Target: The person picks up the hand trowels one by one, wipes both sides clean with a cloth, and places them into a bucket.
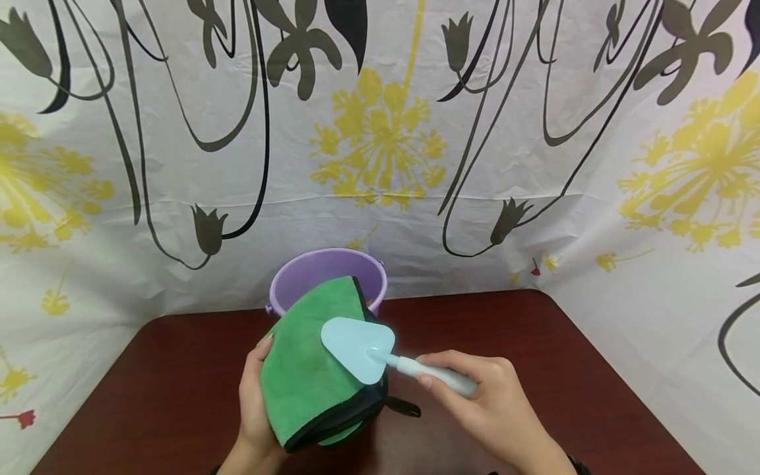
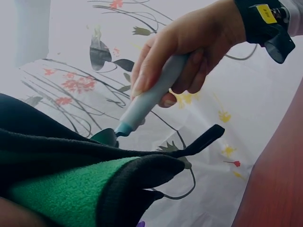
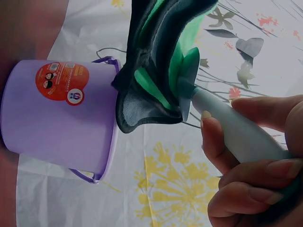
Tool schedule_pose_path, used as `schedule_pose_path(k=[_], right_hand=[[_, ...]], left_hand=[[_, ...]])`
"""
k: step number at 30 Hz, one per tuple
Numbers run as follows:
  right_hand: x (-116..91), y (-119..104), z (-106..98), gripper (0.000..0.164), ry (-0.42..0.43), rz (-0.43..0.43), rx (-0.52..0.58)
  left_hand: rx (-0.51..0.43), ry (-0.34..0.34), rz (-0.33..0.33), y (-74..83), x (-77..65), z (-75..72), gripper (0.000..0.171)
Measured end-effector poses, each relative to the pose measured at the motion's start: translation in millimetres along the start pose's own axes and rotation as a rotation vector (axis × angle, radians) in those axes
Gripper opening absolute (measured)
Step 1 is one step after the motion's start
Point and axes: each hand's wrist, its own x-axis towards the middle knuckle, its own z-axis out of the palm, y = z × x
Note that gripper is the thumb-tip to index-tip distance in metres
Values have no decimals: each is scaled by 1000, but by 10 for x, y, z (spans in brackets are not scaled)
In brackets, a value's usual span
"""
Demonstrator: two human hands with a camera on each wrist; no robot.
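Observation:
In the head view my left hand [image 1: 255,402] holds a folded green cloth [image 1: 309,363] with black edging and a black hanging loop. My right hand [image 1: 487,402] grips the pale handle of a small light-blue toy shovel [image 1: 356,346], its rounded triangular blade lying against the cloth's upper face. Seen from the left wrist, the right hand's fingers curl round the shovel handle [image 2: 151,97], while the blade is mostly hidden behind the cloth [image 2: 71,189]. The right wrist view shows the blade [image 3: 189,80] touching the cloth's side, with the cloth's folded layers facing the camera.
Behind the cloth a purple bucket [image 1: 285,284] stands at the back of the dark red-brown table [image 1: 196,369]. An orange-red sticker [image 3: 61,82] marks its side. A white sheet [image 1: 380,237] with floral print hangs round the table.

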Motion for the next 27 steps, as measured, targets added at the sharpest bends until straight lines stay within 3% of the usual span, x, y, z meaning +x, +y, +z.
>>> schedule_pose_path(k=[5, 10, 18, 20, 24, 27], right_hand=[[-12, -15, 14, 25, 0, 10, 10], [-11, -50, 18, 23, -22, 63, 11], [-3, -51, 13, 26, -16, 93, -14], [0, -50, 8, 24, -14, 95, -21], [4, -54, 8, 23, -10, 98, -21], [4, -57, 21, 26, 15, 80, -19]], left_hand=[[69, -24, -56, -42, -23, 37, 45], [74, -108, -197, -107, -45, 67, 44], [123, -145, -420, -240, -73, 149, 25], [162, -179, -425, -265, -73, 174, 22], [231, -253, -366, -293, -82, 204, 21], [214, -308, -342, -301, -91, 207, 23]])
